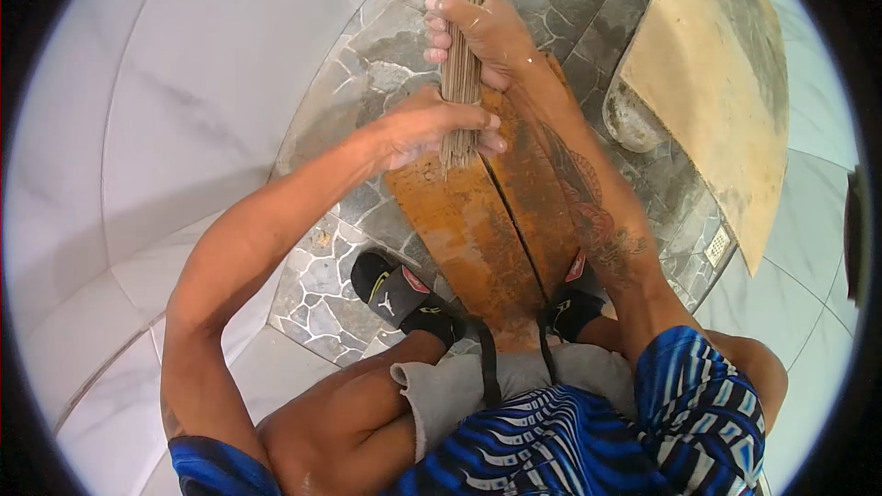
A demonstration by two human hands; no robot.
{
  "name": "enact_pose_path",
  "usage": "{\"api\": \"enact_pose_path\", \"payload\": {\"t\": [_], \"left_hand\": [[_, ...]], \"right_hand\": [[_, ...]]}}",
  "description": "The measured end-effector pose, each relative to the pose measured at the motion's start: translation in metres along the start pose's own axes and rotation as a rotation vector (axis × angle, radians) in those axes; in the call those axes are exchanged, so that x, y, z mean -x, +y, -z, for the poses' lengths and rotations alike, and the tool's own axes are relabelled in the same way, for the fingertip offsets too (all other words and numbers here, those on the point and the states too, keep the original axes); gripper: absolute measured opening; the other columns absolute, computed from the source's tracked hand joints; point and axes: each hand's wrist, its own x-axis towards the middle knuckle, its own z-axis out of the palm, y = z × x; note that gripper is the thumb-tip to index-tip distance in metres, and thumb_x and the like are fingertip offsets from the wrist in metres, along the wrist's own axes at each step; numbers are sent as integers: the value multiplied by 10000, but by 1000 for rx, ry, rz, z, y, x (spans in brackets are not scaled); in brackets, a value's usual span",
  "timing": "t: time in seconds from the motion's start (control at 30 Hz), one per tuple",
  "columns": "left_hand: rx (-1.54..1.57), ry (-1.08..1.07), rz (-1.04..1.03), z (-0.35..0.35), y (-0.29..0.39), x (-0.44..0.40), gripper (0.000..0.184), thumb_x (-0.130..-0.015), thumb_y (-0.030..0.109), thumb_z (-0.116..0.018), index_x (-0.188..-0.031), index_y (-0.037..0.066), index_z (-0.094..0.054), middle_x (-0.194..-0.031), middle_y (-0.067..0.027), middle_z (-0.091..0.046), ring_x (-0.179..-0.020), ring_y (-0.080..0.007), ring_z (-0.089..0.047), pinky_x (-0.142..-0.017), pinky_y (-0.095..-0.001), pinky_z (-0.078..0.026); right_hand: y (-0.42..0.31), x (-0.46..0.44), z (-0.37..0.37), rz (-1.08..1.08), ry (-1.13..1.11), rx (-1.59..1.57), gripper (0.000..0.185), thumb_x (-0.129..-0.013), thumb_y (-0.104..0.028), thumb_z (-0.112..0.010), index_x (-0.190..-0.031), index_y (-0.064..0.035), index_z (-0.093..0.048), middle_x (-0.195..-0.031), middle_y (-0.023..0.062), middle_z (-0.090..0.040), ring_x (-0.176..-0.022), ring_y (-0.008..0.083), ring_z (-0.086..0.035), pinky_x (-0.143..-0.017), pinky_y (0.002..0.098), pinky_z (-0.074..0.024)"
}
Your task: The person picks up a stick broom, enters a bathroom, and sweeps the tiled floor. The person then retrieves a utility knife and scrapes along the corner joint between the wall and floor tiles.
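Note:
A bundle of thin brown sticks (462,73) stands upright in the upper middle, its lower ends close above an orange-brown wooden board. My left hand (441,129) wraps round the lower part of the bundle, with the thumb across the front. Higher up, my right hand (482,35) grips the same bundle from the right, its fingers curled round to the left side. Pale residue marks the fingers of both hands. The top of the bundle runs out of view at the upper edge.
The worn wooden board (487,239) with a dark lengthwise gap lies between my feet. Patterned stone tiles (322,298) surround it. A beige panel (712,83) stands at the right, near a floor drain (718,245). White marbled tiles (202,64) line the left.

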Motion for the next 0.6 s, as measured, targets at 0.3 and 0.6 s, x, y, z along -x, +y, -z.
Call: {"api": "enact_pose_path", "payload": {"t": [0.3, 0.6], "left_hand": [[-61, 219, 3, -13, -12, 22, 304, -863, 136, -644, -1068, -75, -567, -911, -159, -676, -874, -241, -700, -747, -329, -578], [-99, 313, -19, -14, -2, 38, 325, -839, 155, -683, -1077, -32, -564, -906, -132, -666, -815, -219, -680, -721, -344, -564]], "right_hand": [[13, 17, -25, -65, -93, -47, 159, -881, -133, -644, -906, -7, -551, -742, 31, -504, -629, 114, -496, -541, 284, -458], [7, 26, -43, -22, -122, -122, 139, -874, -125, -642, -886, -26, -544, -727, 24, -490, -621, 107, -493, -536, 281, -452]]}}
